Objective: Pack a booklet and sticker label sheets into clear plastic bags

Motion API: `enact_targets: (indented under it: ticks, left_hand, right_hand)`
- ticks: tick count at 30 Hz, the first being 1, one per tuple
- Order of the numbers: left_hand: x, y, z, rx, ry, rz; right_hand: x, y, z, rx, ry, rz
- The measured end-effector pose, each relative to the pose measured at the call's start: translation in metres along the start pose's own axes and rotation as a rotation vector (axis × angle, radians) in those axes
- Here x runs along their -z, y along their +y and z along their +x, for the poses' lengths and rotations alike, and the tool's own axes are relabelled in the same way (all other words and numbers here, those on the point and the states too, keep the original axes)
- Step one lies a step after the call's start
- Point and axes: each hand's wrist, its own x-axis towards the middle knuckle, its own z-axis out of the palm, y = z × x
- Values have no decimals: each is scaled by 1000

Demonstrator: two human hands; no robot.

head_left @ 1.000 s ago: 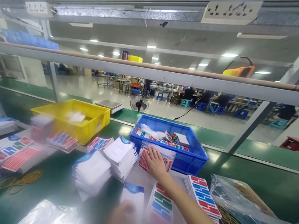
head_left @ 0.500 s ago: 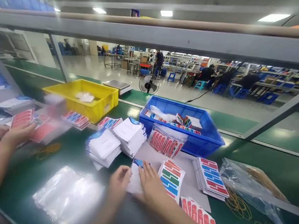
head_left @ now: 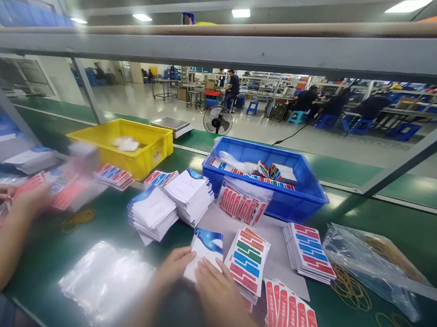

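Observation:
In front of me lies a white booklet (head_left: 209, 239) with a blue wave pattern along its top. At its lower left edge, my left hand (head_left: 173, 268) grips it with bent fingers. Flat across its lower right part rests my right hand (head_left: 218, 288), fingers stretched out. Just right of it is a pile of sticker sheets (head_left: 248, 257) with coloured stripes. Red label sheets (head_left: 291, 319) are fanned out near my right forearm. Two stacks of white booklets (head_left: 189, 194) stand behind my left hand. Clear plastic bags (head_left: 106, 282) lie to the left.
Behind are a blue bin (head_left: 295, 208) holding printed sheets and a yellow bin (head_left: 152, 156). At right lie another sticker stack (head_left: 310, 256), rubber bands (head_left: 351, 289) and a plastic bag (head_left: 371, 273). A co-worker's hand (head_left: 33, 198) handles red labels on the left.
My right hand has slid down the booklet toward me, baring its blue top. My left hand stays at the left edge. The co-worker's hands have moved over the red labels.

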Motion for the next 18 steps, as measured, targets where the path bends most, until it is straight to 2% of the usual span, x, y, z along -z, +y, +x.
enact_targets:
  ticks: [2, 5, 8, 11, 14, 18]
  left_hand:
    - [-3, 3, -3, -40, -39, -151]
    - [-5, 9, -7, -22, 31, -262]
    - [-6, 13, -9, 3, 87, -374]
    - [-8, 14, -11, 14, 114, -480]
    - [-11, 13, -12, 10, 141, -524]
    - [-15, 14, -13, -18, 108, -502]
  right_hand:
    - [19, 2, -3, -49, -66, -1]
    - [45, 22, -15, -180, -100, -132]
    - [59, 49, -34, -291, -156, -218]
    - [62, 64, -52, -360, -292, -196]
    - [60, 65, -61, -446, -397, -117]
    - [59, 63, -61, -554, -440, -30]
